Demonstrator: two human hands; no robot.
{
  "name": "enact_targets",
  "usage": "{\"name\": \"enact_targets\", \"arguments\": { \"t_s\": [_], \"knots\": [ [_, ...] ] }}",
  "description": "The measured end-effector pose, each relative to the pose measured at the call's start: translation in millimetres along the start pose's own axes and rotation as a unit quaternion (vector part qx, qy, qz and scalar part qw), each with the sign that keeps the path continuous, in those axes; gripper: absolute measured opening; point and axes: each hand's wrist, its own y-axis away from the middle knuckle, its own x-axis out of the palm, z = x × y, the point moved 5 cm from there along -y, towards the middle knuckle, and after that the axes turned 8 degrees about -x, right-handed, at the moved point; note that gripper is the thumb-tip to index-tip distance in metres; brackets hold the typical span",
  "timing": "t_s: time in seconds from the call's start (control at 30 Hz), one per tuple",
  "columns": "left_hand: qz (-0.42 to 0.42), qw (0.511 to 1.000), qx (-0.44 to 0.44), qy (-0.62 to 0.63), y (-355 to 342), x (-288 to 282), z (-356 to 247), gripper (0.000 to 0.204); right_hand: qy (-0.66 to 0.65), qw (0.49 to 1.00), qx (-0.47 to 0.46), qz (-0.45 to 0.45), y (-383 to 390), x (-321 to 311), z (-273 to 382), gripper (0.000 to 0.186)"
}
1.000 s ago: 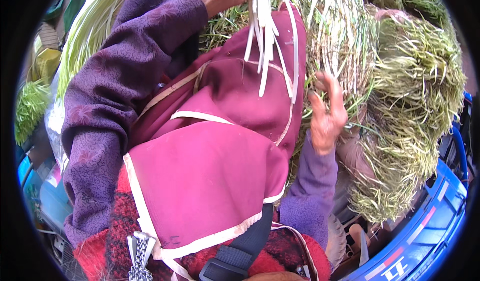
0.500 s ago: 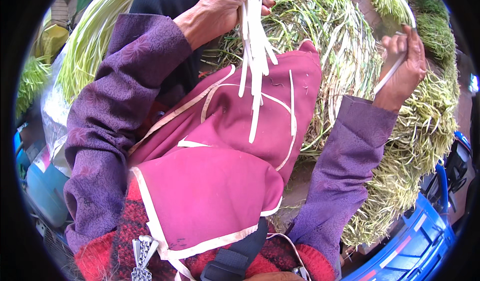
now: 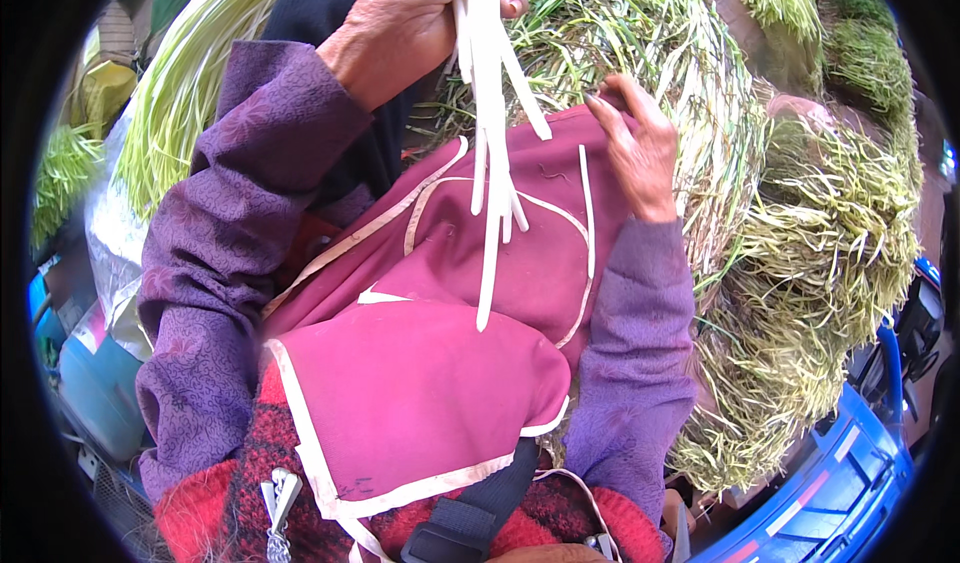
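Note:
My left hand (image 3: 395,33) at the top is closed round a bunch of long white stalks (image 3: 491,133) that dangle over the maroon apron (image 3: 420,393) on my lap. My right hand (image 3: 635,153) is raised at the apron's upper right edge, thumb and fingers apart, with nothing visible in it. A single pale stalk (image 3: 586,213) lies on the cloth just below it. The upper ends of the bunch are cut off by the frame's top edge.
Heaps of grassy greens (image 3: 710,103) and paler, tangled stalks (image 3: 810,263) fill the right side. A long bundle of pale green shoots (image 3: 185,93) lies at the left beside clear plastic. A blue vehicle body (image 3: 820,493) curves along the lower right, and a teal container (image 3: 100,393) sits lower left.
My right hand went out to the upper right with a pale stalk and has come back left to the apron's edge without it visible. My left hand has shifted slightly leftward with the bunch.

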Motion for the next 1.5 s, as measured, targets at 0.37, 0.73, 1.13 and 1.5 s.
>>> {"name": "enact_targets", "arguments": {
  "t_s": [0.37,0.73,1.13,1.5],
  "knots": [
    [0.087,0.991,-0.021,-0.103,28,86,20,0.036,-0.109,0.944,0.22,-0.221,127,-95,-76,0.015],
    [0.165,0.961,-0.198,-0.103,-11,74,85,0.036,0.381,0.881,0.279,-0.035,84,-135,-171,0.02],
    [0.116,0.971,-0.164,-0.127,-22,67,81,0.018,0.514,0.826,0.222,0.066,77,-161,-174,0.02],
    [0.098,0.963,-0.207,-0.143,-25,68,94,0.016,-0.114,0.901,0.397,-0.137,149,-171,-87,0.018]
  ]
}}
